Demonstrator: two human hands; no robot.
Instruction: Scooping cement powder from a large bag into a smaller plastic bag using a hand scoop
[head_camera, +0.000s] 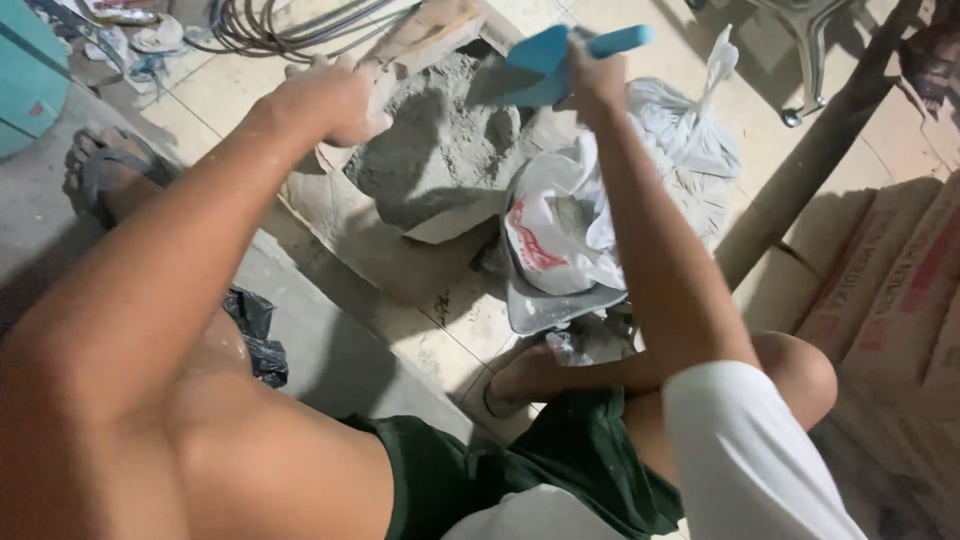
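My right hand (592, 82) grips a blue plastic scoop (540, 62) by its handle, held over an open paper sack of grey cement powder (440, 150). My left hand (335, 100) rests closed on the sack's left rim, holding it. Just right of the sack lies a white plastic bag (560, 235) with red print, its mouth open and some grey powder inside. Under it sits a grey flat pan (545, 308). My bare knee and foot are below the bags.
A black plastic bag (258, 335) lies on the concrete step at left. Brown stacked cement sacks (890, 290) fill the right side, beside a brown pole (810, 160). Coiled hoses (290, 25) and a sandalled foot (100, 170) are at top left.
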